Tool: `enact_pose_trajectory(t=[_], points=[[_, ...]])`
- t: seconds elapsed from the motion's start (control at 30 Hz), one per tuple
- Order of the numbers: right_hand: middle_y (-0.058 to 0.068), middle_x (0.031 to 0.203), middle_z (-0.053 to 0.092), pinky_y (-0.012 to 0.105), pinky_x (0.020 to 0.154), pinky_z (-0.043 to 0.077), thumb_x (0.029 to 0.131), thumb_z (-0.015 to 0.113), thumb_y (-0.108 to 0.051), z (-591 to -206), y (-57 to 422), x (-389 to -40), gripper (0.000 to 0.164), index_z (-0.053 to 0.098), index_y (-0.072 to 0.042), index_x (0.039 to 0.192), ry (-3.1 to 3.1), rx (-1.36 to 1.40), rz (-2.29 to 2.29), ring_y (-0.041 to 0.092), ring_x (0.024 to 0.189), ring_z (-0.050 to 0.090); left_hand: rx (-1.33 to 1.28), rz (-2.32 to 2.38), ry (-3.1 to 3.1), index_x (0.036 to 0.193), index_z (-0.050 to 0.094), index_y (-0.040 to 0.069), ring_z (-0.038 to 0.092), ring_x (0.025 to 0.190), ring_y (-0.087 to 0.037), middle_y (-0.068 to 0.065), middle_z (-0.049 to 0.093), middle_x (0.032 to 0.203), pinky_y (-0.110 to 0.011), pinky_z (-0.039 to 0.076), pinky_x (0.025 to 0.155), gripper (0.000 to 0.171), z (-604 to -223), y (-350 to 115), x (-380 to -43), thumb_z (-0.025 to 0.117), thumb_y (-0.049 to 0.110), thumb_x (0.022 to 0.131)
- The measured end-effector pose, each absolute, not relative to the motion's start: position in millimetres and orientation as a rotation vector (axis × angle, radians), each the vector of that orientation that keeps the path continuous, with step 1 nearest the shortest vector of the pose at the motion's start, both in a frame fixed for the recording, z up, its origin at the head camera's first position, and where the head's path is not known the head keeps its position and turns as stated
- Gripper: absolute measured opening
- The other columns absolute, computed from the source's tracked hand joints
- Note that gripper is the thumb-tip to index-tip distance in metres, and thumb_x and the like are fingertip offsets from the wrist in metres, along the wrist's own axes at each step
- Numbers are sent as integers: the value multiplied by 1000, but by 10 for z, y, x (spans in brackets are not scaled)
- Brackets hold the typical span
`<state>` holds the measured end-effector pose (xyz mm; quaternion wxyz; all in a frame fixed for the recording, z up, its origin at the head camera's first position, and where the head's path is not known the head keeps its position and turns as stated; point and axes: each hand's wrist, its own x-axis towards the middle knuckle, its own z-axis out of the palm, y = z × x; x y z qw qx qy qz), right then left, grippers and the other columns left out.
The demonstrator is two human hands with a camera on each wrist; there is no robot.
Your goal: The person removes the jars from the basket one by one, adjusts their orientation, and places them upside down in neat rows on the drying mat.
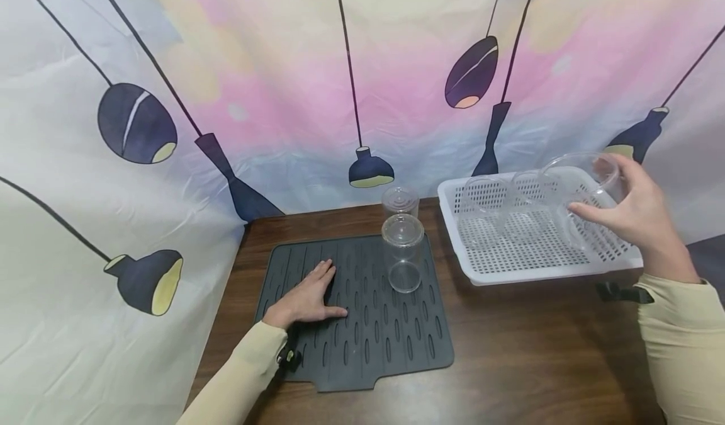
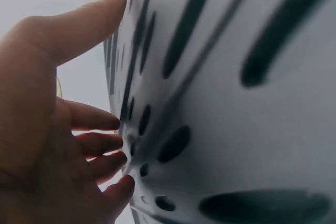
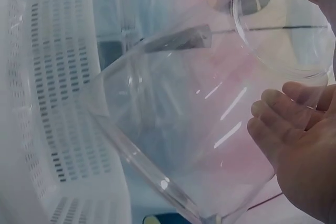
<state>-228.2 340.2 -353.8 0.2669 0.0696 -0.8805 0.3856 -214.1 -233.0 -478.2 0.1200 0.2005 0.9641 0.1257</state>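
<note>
My right hand [image 1: 642,211] holds a large clear jar [image 1: 572,182] by its side, tilted over the right part of a white perforated basket [image 1: 466,262]. In the right wrist view the fingers [image 3: 281,124] curl against the jar [image 3: 178,129] near its round mouth, with the basket wall beyond it. My left hand [image 1: 306,299] rests spread on a dark grey slotted drying mat [image 1: 391,349]. Close up in the left wrist view, its straight fingertips [image 2: 118,187] meet the mat [image 2: 252,129]. Two clear jars, a front one [image 1: 404,271] and a rear one [image 1: 399,199], stand at the mat's far right.
More clear jars [image 1: 484,214] lie in the basket, to the left of the held one. Brown wooden tabletop [image 1: 510,362] shows in front of the basket and around the mat. A cloth backdrop [image 1: 294,97] printed with hanging lamps rises behind the table.
</note>
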Motion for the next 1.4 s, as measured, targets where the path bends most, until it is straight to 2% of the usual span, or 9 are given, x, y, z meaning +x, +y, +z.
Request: enact_pose_trajectory(t=[0.13,0.27,0.43,0.5,0.57,0.77,0.83,1.17,1.4], points=[[-27,116,44,9,75,29,62,91,-10,-3461,3312,-2314,91,47,-11,142,-2397,221,1034,-8,90,43,627,401,2843,153,27,1,14,150,-33,-15,14,163,-52,30,115,103,-4692,-2314,-2171,70,60,81],[-11,120,50,7,82,29,61,92,-12,-3421,3210,-2322,94,46,-11,143,-2413,256,1026,-9,98,42,701,458,2885,152,29,1,22,148,-33,-15,18,162,-52,34,112,98,-4550,-2288,-2181,70,57,83],[17,130,52,7,95,26,61,92,-14,-3372,3103,-2345,97,45,-12,145,-2439,316,1000,20,118,45,764,576,2923,152,31,4,31,145,-33,-11,21,162,-52,39,108,90,-4357,-2222,-2174,68,53,87],[18,131,52,8,96,26,60,93,-14,-3352,3069,-2357,97,45,-12,145,-2445,342,993,33,117,45,773,608,2936,153,31,6,33,144,-32,-8,22,162,-52,40,108,89,-4300,-2194,-2176,68,52,87],[18,132,52,11,96,27,59,93,-14,-3335,3037,-2366,98,45,-12,144,-2449,359,992,35,116,45,772,631,2946,154,30,7,34,144,-31,-7,22,162,-51,40,108,88,-4253,-2170,-2184,68,51,87],[19,132,52,56,98,36,56,94,-14,-3272,2959,-2380,101,45,-13,144,-2435,413,962,34,110,45,765,671,2971,154,29,10,33,144,-31,-6,24,161,-52,39,108,86,-4127,-2121,-2219,66,52,89],[20,132,53,62,92,35,55,95,-14,-3244,2941,-2382,102,46,-13,144,-2424,433,940,34,108,45,769,697,2978,155,29,12,33,144,-30,-6,25,161,-53,38,109,86,-4080,-2106,-2230,65,53,89],[15,130,55,15,94,32,53,95,-13,-3125,2802,-2360,102,47,-10,143,-2405,527,874,29,110,48,786,853,3000,155,29,20,35,143,-29,-5,28,160,-57,37,108,82,-3899,-2007,-2299,63,54,89],[13,129,58,10,92,30,47,96,-13,-3103,2662,-2438,104,51,-13,141,-2342,636,828,18,112,49,835,909,2996,155,26,26,32,145,-28,-3,27,160,-57,36,108,82,-3795,-1903,-2314,63,57,89]])
